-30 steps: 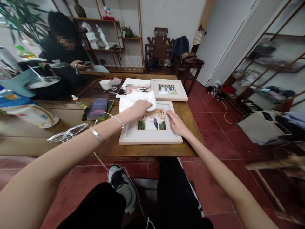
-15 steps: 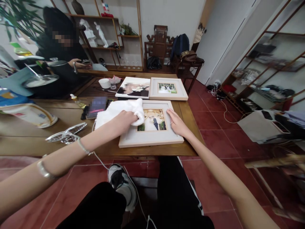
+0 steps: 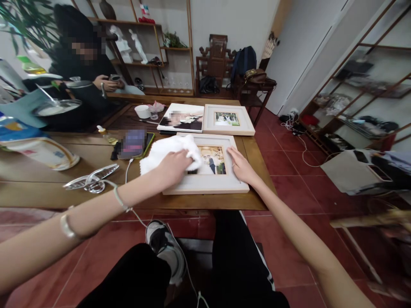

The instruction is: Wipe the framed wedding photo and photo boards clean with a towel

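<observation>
A white towel [image 3: 165, 149] is bunched under my left hand [image 3: 176, 167], whose fingers are closed on it. It lies over the left part of a light wooden picture frame [image 3: 205, 185] and covers some of the photo [image 3: 213, 160] inside. My right hand [image 3: 242, 166] grips the frame's right side, fingers over the rail; its thumb is hard to make out. The frame lies flat near the table's front edge. Just behind it are a second framed photo [image 3: 228, 119] and an unframed photo panel [image 3: 182, 117].
On the wooden table [image 3: 105, 201] lie a phone [image 3: 133, 143] with a white cable, a clear butterfly-shaped object [image 3: 93, 177], a dropper bottle [image 3: 107, 136], a white cup [image 3: 142, 111] and a blue-white bag [image 3: 38, 145]. A person [image 3: 80, 51] sits across, holding something small.
My left hand and the towel have moved right across the frame, covering more of the photo's left side. My right hand stays on the frame's right side.
</observation>
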`<state>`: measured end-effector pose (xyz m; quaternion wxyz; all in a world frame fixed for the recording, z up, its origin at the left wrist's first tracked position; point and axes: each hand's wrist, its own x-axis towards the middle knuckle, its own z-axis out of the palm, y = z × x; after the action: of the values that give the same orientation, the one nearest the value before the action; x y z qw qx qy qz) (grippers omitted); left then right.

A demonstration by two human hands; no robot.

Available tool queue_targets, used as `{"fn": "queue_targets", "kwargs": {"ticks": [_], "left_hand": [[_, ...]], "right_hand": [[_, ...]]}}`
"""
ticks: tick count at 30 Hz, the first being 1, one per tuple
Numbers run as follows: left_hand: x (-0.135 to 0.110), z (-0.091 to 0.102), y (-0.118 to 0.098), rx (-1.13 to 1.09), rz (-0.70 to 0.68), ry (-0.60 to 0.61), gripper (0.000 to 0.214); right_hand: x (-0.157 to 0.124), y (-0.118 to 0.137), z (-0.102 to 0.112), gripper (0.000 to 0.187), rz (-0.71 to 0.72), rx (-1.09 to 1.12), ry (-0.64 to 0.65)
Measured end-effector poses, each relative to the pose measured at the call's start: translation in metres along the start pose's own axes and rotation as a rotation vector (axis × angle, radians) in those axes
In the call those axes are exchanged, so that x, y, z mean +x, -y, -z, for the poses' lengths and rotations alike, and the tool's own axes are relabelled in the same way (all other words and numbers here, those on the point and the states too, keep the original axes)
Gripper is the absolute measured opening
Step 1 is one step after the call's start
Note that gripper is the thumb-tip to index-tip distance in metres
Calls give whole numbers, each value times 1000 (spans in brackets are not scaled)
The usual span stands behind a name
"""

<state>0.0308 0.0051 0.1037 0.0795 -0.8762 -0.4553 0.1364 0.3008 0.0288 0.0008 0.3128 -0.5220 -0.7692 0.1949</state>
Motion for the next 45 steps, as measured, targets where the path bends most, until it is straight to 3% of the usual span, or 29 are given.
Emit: {"fn": "queue_targets", "kwargs": {"ticks": [4, 7, 10, 15, 18, 23, 27, 31, 37, 45], "left_hand": [[42, -14, 35, 42, -14, -122, 42], [47, -19, 39, 55, -82, -129, 40], [21, -11, 17, 33, -110, -28, 37], [-48, 17, -34, -50, -201, 115, 28], [-62, 24, -47, -64, -219, 147, 25], [-25, 25, -52, -134, -267, 139, 37], [9, 35, -75, -238, -283, 167, 45], [17, 48, -94, -279, -226, 220, 44], [1, 39, -74, -156, -257, 190, 44], [-34, 22, -24, -108, -79, 203, 36]], "right_hand": [[-1, 1, 1, 64, -9, -1, 8], [-1, 2, 0, 63, -14, -8, -1], [0, 4, -1, 62, -28, -27, -8], [0, 6, -2, 62, -58, -16, -18], [0, 5, -2, 63, -34, 2, -26], [1, 2, -2, 63, -8, -3, -30], [2, 0, -1, 63, -19, -3, -33], [3, 1, 0, 64, -39, -9, -9], [2, 3, -1, 62, -18, 8, -17], [1, 2, -1, 62, -12, 27, -22]]}}
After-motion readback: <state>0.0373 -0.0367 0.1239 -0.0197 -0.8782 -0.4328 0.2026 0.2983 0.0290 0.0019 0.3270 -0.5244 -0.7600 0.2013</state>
